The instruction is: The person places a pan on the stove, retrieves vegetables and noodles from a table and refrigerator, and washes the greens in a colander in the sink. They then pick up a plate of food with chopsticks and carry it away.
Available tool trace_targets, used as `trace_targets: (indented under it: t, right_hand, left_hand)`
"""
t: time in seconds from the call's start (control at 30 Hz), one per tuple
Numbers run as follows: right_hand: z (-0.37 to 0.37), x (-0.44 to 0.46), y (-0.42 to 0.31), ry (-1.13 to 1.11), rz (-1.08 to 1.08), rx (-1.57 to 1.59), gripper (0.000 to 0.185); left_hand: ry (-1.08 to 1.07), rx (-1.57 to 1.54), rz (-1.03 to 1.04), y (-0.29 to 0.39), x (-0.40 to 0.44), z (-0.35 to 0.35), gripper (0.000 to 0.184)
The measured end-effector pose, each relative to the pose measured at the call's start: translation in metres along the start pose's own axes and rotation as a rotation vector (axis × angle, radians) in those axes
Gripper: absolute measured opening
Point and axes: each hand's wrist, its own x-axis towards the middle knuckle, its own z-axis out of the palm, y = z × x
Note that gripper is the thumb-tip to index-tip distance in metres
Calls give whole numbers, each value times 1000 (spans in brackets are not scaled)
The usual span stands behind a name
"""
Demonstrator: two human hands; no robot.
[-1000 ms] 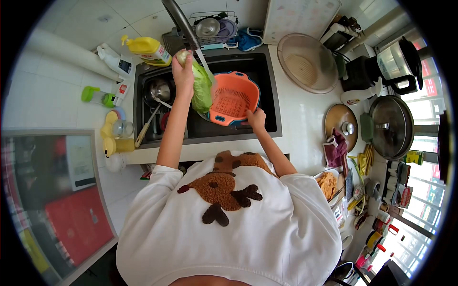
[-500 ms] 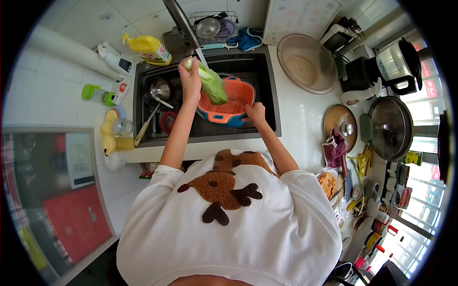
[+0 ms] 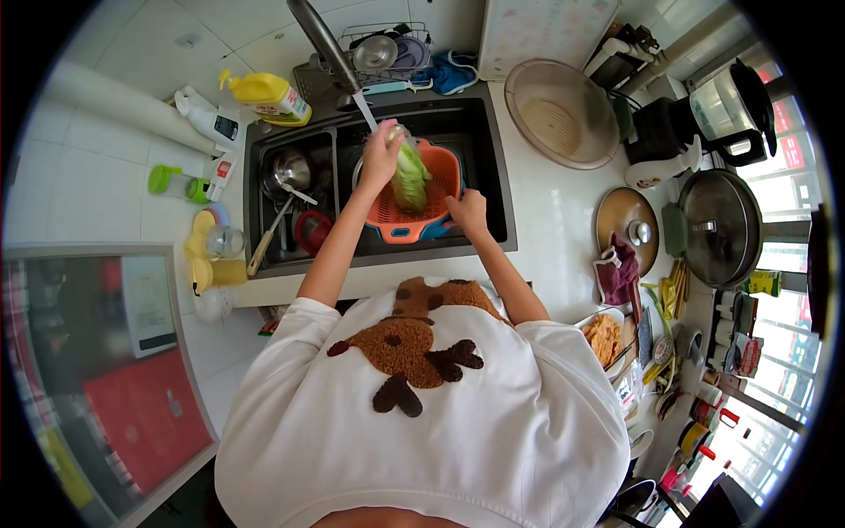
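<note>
two holds — left hand (image 3: 380,160) has fingers clamped on leafy vegetable (image 3: 410,183), right hand (image 3: 469,211) on colander's (image 3: 445,167) edge — sink (image 3: 485,150) space rightward.

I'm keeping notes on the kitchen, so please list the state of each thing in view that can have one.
Tap, running.
Leafy cabbage, held with its leafy end down.
Left hand, closed on the cabbage's upper end.
Orange colander, in the sink, held at its rim.
Right hand, closed on that rim.
Yellow pump bottle, standing.
Dark pan, apparently lidded.
</note>
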Motion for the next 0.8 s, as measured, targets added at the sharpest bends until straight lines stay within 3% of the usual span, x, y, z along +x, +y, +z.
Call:
trace_targets:
  t: [0.13,0.23,0.4,0.47,0.6,0.8]
  right_hand:
    - [-1,-3,-1,41,-78,-43,24]
    - [-3,-5,-5,26,-63,-6,24]
    - [-7,-16,-26,6,-86,69,23]
    - [-6,-17,-26,36,-122,83,18]
    - [-5,-19,-29,47,-145,139,19]
    - [10,0,17,136,-261,75,32]
  left_hand:
    - [122,35,32,-7,10,-3,33]
    - [53,-39,-148,-9,21,-13,29]
    - [36,16,-119,-37,39,-17,26]
    - [-66,-72,-219,-36,42,-21,27]
    - [-64,-37,-251,-49,46,-22,27]
    - [-118,-74,-335,-35,35,-34,33]
